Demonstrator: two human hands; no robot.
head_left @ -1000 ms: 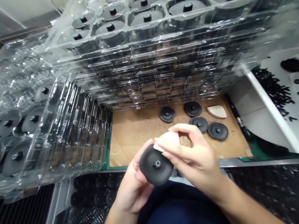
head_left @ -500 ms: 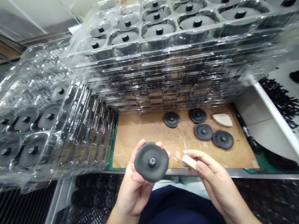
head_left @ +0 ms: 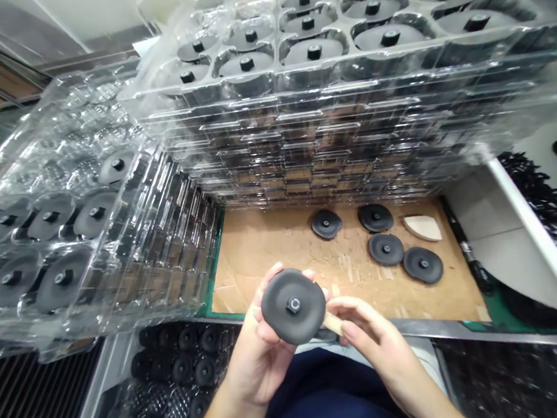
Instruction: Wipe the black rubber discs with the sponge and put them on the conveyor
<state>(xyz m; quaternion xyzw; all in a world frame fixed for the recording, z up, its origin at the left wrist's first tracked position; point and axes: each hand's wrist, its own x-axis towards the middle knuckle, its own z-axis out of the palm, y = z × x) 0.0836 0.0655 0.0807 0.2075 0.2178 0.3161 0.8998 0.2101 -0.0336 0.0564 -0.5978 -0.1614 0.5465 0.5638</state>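
Observation:
Held in my left hand [head_left: 259, 352] is a black rounded disc [head_left: 295, 321] with a short stem at its middle, stem side facing me. My right hand [head_left: 374, 339] pinches a small pale block [head_left: 332, 324], whose end meets the disc's lower right edge. Part of the block is hidden by my fingers. Beyond my hands, several similar discs [head_left: 423, 264] lie on the brown cardboard [head_left: 262, 244]. A pale wedge-shaped piece [head_left: 422, 227] rests at the cardboard's far right.
Tall stacks of clear plastic trays [head_left: 269, 129] with discs rise ahead; another tray stack [head_left: 160, 229] stands left. A white-walled bin [head_left: 537, 226] with small black parts borders the right. More discs [head_left: 190, 366] sit low at the left.
My right hand has moved left, bringing the pale block from a gap away up to the disc's edge. The disc in my left hand has shifted slightly right; the view has shifted slightly.

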